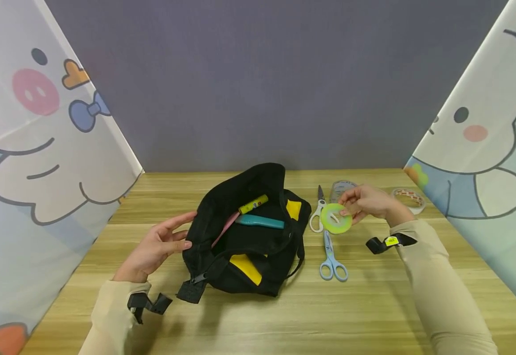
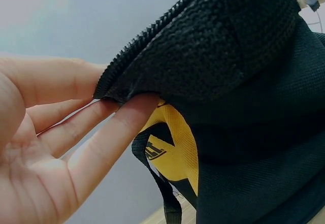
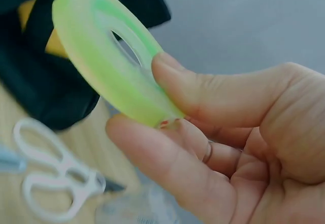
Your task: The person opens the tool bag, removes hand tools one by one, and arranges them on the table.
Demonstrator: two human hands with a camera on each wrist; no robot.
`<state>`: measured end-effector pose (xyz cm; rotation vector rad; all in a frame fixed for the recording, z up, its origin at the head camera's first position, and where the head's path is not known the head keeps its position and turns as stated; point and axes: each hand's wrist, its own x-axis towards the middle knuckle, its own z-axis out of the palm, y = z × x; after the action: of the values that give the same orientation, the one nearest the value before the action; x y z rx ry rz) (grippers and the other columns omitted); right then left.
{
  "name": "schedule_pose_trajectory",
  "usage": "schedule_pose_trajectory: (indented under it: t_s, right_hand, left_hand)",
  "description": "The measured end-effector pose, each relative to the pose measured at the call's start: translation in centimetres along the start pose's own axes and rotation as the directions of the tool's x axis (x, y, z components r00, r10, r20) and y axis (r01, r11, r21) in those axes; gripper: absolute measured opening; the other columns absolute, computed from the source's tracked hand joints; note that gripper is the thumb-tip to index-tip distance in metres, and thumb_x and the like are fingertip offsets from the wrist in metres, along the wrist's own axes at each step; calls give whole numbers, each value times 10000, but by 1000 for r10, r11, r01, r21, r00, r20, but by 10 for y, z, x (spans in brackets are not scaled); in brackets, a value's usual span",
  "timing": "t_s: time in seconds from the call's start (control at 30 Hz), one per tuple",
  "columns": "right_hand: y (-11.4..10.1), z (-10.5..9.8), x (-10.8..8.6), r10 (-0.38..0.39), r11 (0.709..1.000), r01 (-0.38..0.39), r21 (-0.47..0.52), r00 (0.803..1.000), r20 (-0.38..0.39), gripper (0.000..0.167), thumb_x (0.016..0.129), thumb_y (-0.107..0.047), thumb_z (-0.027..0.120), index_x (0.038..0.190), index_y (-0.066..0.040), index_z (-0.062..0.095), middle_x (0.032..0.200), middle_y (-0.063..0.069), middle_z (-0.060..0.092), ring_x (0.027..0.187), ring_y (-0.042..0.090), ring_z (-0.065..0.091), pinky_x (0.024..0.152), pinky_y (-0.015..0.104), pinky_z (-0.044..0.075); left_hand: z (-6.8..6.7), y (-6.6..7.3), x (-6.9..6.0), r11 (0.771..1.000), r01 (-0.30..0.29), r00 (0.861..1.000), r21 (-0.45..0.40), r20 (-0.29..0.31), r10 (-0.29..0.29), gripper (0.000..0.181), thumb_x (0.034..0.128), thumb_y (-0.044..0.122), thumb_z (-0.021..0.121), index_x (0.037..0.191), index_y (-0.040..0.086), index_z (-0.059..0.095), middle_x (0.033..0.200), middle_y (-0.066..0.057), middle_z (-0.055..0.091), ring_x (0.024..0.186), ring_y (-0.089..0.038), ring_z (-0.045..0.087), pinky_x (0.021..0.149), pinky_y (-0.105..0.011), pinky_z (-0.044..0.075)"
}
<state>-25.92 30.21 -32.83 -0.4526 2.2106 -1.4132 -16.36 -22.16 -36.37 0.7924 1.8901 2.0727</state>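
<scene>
My left hand pinches the zippered rim of a black bag with yellow patches; in the left wrist view the fingers lie on both sides of the zipper edge. The bag stands open on its side. Inside it lie a yellow tube, a teal, long-handled object and a pink strip. To the right of the bag, my right hand pinches a light green roll of tape by its edge, thumb on one face. This roll is held above the scissors.
White-handled scissors and blue scissors lie right of the bag. Behind the right hand is a clear package. A clear tape roll lies farther right. A grey wall and printed side panels surround the wooden table.
</scene>
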Motion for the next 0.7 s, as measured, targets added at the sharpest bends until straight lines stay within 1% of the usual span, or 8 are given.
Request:
schedule_pose_trajectory:
  t_s: [0.13, 0.23, 0.37, 0.43, 0.5, 0.57, 0.63, 0.7]
  right_hand:
    - [22, -5, -10, 55, 998, -55, -11, 998, 26, 241, 895, 4, 694, 1074, 138, 603, 816, 74, 655, 668, 181, 671, 631, 381, 596]
    - [37, -6, -16, 94, 996, -94, -3, 994, 63, 253, 891, -11, 707, 1070, 131, 598, 793, 67, 657, 653, 163, 659, 615, 348, 592]
    - [58, -7, -22, 139, 990, -142, 18, 983, 122, 285, 891, 1, 703, 1068, 172, 560, 790, 72, 666, 622, 135, 634, 586, 294, 576]
    - [68, -5, -23, 156, 987, -160, 19, 979, 131, 306, 880, 10, 709, 1064, 191, 544, 791, 76, 653, 601, 124, 611, 571, 280, 568]
    - [78, -2, -23, 174, 984, -176, 9, 978, 111, 286, 869, 14, 710, 1042, 180, 555, 790, 73, 639, 580, 118, 587, 554, 276, 562]
    - [83, 3, -24, 191, 982, -191, -13, 978, 78, 253, 851, 17, 713, 1016, 159, 584, 763, 64, 625, 563, 114, 567, 540, 273, 555]
    - [84, 7, -24, 221, 974, -219, -51, 975, 31, 219, 838, 7, 726, 992, 125, 624, 727, 54, 619, 551, 115, 563, 532, 275, 551]
    - [79, 9, -25, 249, 962, -251, -108, 968, -29, 190, 818, -14, 752, 950, 86, 660, 681, 47, 612, 545, 119, 566, 530, 275, 549]
  left_hand:
    - [1, 0, -1, 1000, -5, 1000, -18, 8, 5, 651, 920, -170, 560, 1498, 118, 472, 1475, 70, 449, 1056, -119, 617, 815, -223, 542]
    - [1, -1, -1, 1000, -13, 1000, -21, 12, 14, 653, 920, -173, 557, 1501, 111, 465, 1475, 71, 451, 1052, -117, 619, 813, -218, 540]
    - [1, 0, 0, 1000, -17, 1000, -15, 13, 18, 652, 919, -172, 558, 1501, 108, 465, 1476, 69, 446, 1062, -120, 619, 811, -218, 539]
    - [1, 1, 0, 1000, -17, 1000, -14, 15, 17, 652, 919, -170, 560, 1503, 103, 460, 1474, 71, 448, 1067, -122, 619, 812, -220, 540]
    - [1, 1, 0, 1000, -15, 1000, -12, 15, 15, 655, 920, -169, 562, 1507, 101, 454, 1472, 70, 452, 1073, -125, 619, 817, -223, 540]
    - [1, 1, 0, 1000, -15, 1000, -13, 17, 15, 657, 920, -169, 561, 1510, 97, 447, 1471, 72, 455, 1077, -126, 619, 820, -225, 540]
    - [0, 1, 0, 1000, -17, 1000, -13, 20, 17, 658, 921, -169, 561, 1511, 98, 446, 1473, 73, 453, 1075, -124, 619, 819, -224, 540]
    - [-1, 1, 1, 1000, -20, 1000, -9, 23, 20, 659, 921, -170, 558, 1509, 109, 453, 1485, 62, 439, 1077, -122, 617, 815, -223, 540]
